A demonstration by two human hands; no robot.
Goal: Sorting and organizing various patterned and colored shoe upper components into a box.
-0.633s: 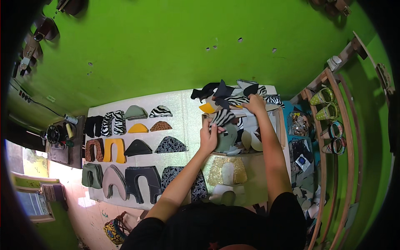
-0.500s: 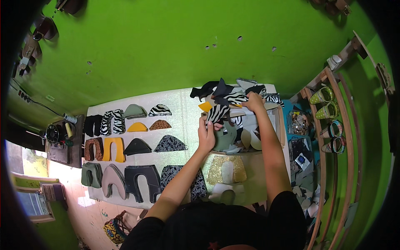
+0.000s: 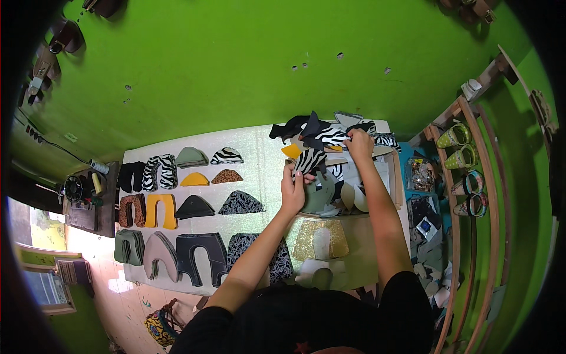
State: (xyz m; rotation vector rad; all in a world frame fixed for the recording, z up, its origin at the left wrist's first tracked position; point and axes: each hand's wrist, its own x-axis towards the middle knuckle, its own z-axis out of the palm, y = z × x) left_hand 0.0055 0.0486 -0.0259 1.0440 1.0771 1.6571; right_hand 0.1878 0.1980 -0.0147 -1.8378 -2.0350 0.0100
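My left hand (image 3: 292,187) is closed around a zebra-print material piece (image 3: 309,160), its thumb and fingers at the lower edge. Farther back and to the right, my right hand (image 3: 361,144) pinches the end of another zebra-print piece (image 3: 333,137) in the heap. Beneath and around both hands lies a loose pile of cut pieces in black, grey-green, white and yellow. A grey-green piece (image 3: 318,197) is just right of my left hand, and a yellow scrap (image 3: 291,151) pokes out beyond it. My right fingertips are partly hidden.
Left on the glittery table (image 3: 253,141) stand sorted stacks: U-shaped yellow pieces (image 3: 160,211), black half-rounds (image 3: 195,207) and others. A gold U-shaped piece (image 3: 321,239) lies near me. At right are a scrap-filled bin (image 3: 423,174) and a wooden rack (image 3: 446,171) with shoes.
The zebra-print piece in my left hand has tilted slightly and shifted a little. My right hand has barely moved in the heap.
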